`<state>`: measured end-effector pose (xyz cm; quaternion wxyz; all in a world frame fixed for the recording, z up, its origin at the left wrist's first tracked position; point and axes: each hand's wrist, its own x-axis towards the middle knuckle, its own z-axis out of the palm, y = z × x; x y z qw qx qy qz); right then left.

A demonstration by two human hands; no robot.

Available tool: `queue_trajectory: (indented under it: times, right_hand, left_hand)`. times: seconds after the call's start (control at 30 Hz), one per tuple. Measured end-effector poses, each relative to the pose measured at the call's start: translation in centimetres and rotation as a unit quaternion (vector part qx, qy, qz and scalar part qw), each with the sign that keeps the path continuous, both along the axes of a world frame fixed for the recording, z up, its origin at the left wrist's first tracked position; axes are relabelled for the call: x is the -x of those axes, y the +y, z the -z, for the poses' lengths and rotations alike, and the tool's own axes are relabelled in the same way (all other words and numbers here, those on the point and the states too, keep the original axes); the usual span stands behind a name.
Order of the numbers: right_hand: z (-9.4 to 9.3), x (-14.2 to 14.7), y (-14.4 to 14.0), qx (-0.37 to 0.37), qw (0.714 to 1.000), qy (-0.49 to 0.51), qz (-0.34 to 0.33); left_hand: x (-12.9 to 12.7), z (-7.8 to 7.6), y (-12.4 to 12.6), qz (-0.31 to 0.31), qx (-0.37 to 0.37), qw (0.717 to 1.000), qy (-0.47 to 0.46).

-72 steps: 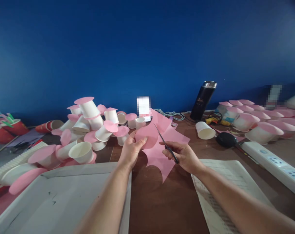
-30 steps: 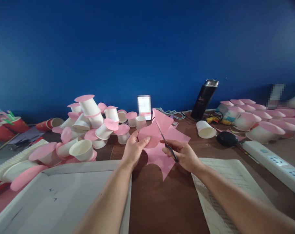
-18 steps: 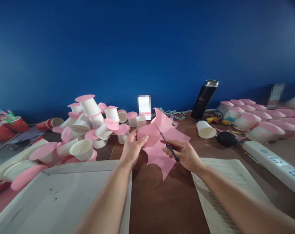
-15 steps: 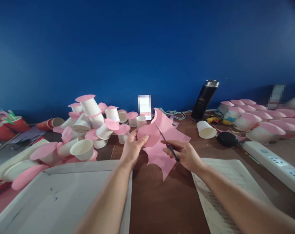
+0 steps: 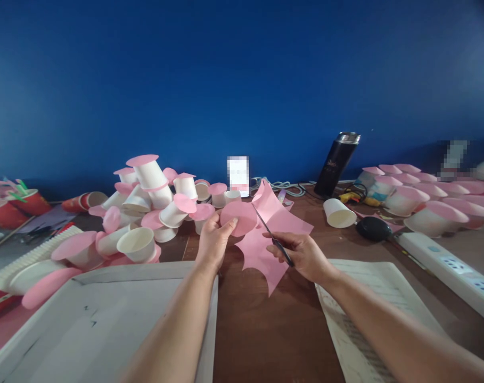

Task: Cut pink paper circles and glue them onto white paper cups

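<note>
Between the thumb and fingers of my left hand is a round pink paper disc, held flat toward me. My right hand is closed around the black handles of a pair of scissors. The blades point up and left, their tips close to the disc's right edge. Behind and below the scissors spreads a pink paper scrap with curved cut-outs and pointed corners. Its lower part lies over the brown table. My right fingers partly cover the scrap.
Paper cups with pink discs pile up at left and stand in rows at right. A lying cup, black flask, black mouse-like object and power strip are on the right. Paper sheets lie in front.
My left hand has moved slightly left with the disc, which now shows as a full circle apart from the scrap. The right hand and scissors have barely moved.
</note>
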<state>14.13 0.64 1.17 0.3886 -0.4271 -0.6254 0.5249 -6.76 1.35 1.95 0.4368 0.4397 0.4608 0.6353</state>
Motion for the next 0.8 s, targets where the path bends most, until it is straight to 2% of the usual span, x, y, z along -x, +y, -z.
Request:
queue_trajectory:
  times: [0.13,0.3,0.8]
  right_hand:
    - [-0.13,-0.01,0.01,0.000,1.000,-0.014,0.001]
    - [-0.23,-0.18,0.25,-0.011,1.000,-0.004,-0.004]
    - [-0.33,-0.48,0.21,-0.019,1.000,-0.021,-0.008]
  left_hand:
    - [0.02,-0.28,-0.07,0.001,-0.002,0.999,0.038]
    - [-0.06,-0.67,-0.33,0.050,0.008,0.997,0.060]
    - [-0.03,-0.41,-0.22,0.057,0.001,0.998,0.023]
